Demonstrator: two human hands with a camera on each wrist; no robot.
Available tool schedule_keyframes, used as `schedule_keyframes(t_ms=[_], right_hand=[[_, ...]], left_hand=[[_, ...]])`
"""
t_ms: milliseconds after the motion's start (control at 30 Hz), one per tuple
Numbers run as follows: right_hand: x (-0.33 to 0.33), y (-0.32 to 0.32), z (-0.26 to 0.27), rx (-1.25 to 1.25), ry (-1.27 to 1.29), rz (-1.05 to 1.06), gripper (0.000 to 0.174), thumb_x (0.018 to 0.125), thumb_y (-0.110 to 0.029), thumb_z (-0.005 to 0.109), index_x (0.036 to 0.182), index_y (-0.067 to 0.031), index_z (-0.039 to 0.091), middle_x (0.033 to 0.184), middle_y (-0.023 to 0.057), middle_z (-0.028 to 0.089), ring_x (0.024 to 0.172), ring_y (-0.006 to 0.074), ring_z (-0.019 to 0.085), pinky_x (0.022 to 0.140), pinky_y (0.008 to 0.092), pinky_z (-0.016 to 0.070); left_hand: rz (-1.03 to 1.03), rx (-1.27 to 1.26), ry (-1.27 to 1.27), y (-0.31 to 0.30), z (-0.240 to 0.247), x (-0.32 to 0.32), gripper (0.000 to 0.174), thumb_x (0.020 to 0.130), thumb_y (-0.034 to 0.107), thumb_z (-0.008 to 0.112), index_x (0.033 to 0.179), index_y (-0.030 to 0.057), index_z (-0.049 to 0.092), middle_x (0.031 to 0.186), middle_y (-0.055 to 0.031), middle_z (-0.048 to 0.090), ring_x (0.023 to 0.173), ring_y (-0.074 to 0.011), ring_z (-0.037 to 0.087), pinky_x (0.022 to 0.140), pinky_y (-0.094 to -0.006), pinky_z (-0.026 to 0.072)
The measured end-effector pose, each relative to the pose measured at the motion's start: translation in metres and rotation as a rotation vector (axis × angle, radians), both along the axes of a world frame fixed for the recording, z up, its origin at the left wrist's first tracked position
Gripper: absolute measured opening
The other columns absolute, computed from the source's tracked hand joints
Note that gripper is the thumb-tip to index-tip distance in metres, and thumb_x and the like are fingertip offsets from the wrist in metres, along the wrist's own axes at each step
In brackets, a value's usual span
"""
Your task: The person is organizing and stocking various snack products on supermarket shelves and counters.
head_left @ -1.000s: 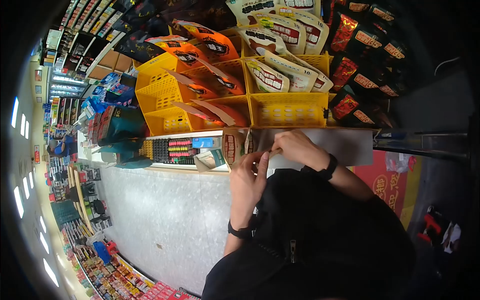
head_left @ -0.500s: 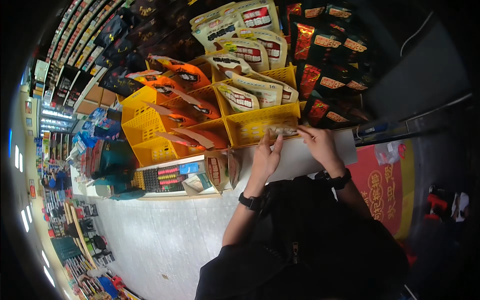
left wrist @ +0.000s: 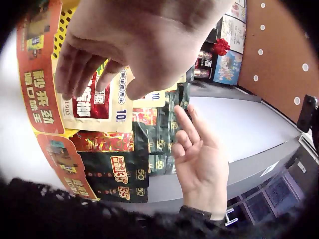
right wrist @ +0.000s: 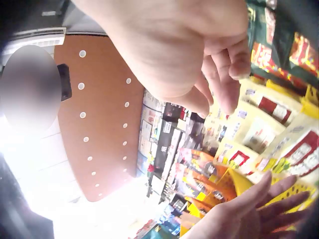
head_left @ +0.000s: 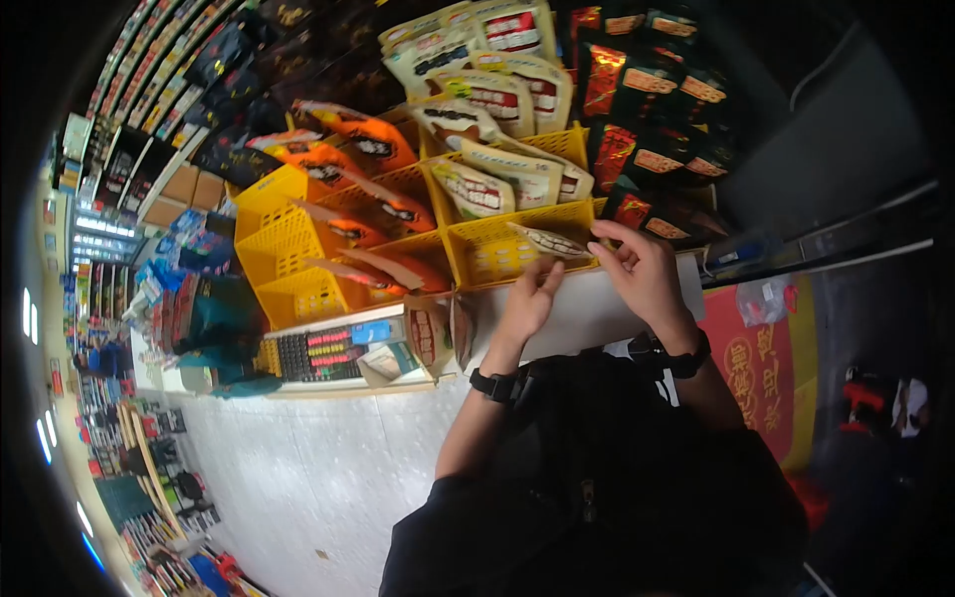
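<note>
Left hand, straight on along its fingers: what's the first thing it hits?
Probably the cream packet in the front compartment, just past the left hand's fingertips in the head view. Depth is unclear; the near edge of the yellow basket might come first.

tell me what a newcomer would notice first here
Probably the yellow crates mid-view in the head picture, with orange packets in the left part and cream packets in the right. Next, likely the lone packet in the front right compartment, and the red panel with yellow writing at lower right.
</note>
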State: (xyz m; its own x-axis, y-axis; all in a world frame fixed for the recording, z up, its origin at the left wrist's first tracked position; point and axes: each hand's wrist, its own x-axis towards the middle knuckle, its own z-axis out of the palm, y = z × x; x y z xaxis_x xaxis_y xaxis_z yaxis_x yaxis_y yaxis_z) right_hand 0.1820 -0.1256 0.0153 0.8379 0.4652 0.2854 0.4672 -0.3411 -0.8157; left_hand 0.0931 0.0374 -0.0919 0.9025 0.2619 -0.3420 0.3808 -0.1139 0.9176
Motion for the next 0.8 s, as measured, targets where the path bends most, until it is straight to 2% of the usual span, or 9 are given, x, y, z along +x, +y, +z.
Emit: schedule_keyframes(t_ms=[67,133,167,233,400,467,600,633,800], right_hand=[[-0.011,0.018,0.001,0.041,0.078,0.169,0.032,0.087,-0.011,0.072,0.118,-0.0033,0.068,0.100,0.0109,0.074,0.061,0.0164,0.065,0.059,0.0294,0.0520],[-0.020,0.038,-0.002,0.025,0.141,0.308,0.036,0.087,-0.007,0.070,0.122,-0.0036,0.065,0.107,0.0118,0.073,0.063,0.0176,0.065,0.061,0.0303,0.0528],[-0.025,0.049,0.000,-0.045,0.187,0.409,0.041,0.086,-0.005,0.069,0.126,-0.0040,0.062,0.115,0.0134,0.070,0.066,0.0184,0.066,0.063,0.0309,0.0534],[-0.027,0.066,-0.013,-0.107,0.248,0.617,0.060,0.083,-0.003,0.069,0.140,-0.0073,0.050,0.136,0.0170,0.056,0.072,0.0214,0.067,0.069,0.0332,0.0550],[-0.031,0.119,-0.065,-0.146,0.193,0.755,0.073,0.081,-0.007,0.073,0.147,-0.0116,0.041,0.138,0.0153,0.052,0.077,0.0233,0.066,0.076,0.0357,0.0545],[-0.036,0.134,-0.067,-0.194,0.273,0.821,0.070,0.080,-0.012,0.077,0.143,-0.0108,0.046,0.130,0.0147,0.058,0.079,0.0207,0.064,0.075,0.0349,0.0531],[-0.038,0.141,-0.088,-0.234,0.199,0.799,0.055,0.080,-0.015,0.078,0.131,-0.0098,0.057,0.102,0.0099,0.070,0.077,0.0248,0.070,0.070,0.0356,0.0536],[-0.039,0.137,-0.079,-0.208,0.194,0.782,0.036,0.080,-0.015,0.077,0.115,-0.0073,0.068,0.086,0.0083,0.071,0.076,0.0253,0.071,0.068,0.0365,0.0537],[-0.030,0.102,-0.071,-0.216,0.134,0.802,0.012,0.084,-0.010,0.074,0.094,-0.0038,0.074,0.082,0.0101,0.072,0.071,0.0214,0.070,0.066,0.0326,0.0528]], left_hand=[[-0.071,0.023,0.058,0.001,0.018,-0.026,0.047,0.099,0.042,0.057,0.117,-0.0004,0.066,0.096,-0.0234,0.071,0.097,-0.0352,0.069,0.086,-0.0398,0.0510],[-0.145,0.108,0.110,0.011,0.015,-0.053,0.049,0.101,0.045,0.054,0.113,-0.0005,0.066,0.089,-0.0118,0.071,0.081,-0.0191,0.068,0.074,-0.0333,0.0519],[-0.121,0.111,0.118,0.016,0.016,-0.066,0.049,0.101,0.045,0.054,0.113,-0.0005,0.066,0.089,-0.0118,0.071,0.081,-0.0191,0.068,0.074,-0.0333,0.0519],[-0.100,0.117,0.268,0.024,0.019,-0.091,0.054,0.100,0.050,0.051,0.115,0.0006,0.067,0.095,-0.0252,0.071,0.097,-0.0405,0.068,0.086,-0.0428,0.0510],[-0.024,0.139,0.438,0.030,-0.007,-0.144,0.060,0.099,0.053,0.050,0.116,-0.0023,0.066,0.099,-0.0290,0.069,0.103,-0.0430,0.065,0.088,-0.0450,0.0507],[0.120,0.218,0.556,0.031,-0.045,-0.166,0.067,0.097,0.056,0.054,0.126,-0.0038,0.060,0.079,-0.0165,0.070,0.076,-0.0255,0.069,0.075,-0.0358,0.0521],[0.329,0.233,0.490,0.039,-0.042,-0.184,0.077,0.095,0.058,0.056,0.135,-0.0071,0.050,0.095,-0.0239,0.072,0.089,-0.0324,0.072,0.083,-0.0406,0.0525],[0.308,0.268,0.541,0.041,-0.037,-0.182,0.072,0.094,0.057,0.055,0.140,0.0020,0.049,0.104,-0.0222,0.072,0.109,-0.0407,0.065,0.093,-0.0454,0.0489],[0.237,0.302,0.540,0.038,-0.031,-0.169,0.072,0.095,0.057,0.055,0.138,-0.0009,0.050,0.108,-0.0223,0.071,0.106,-0.0382,0.067,0.092,-0.0437,0.0504]])
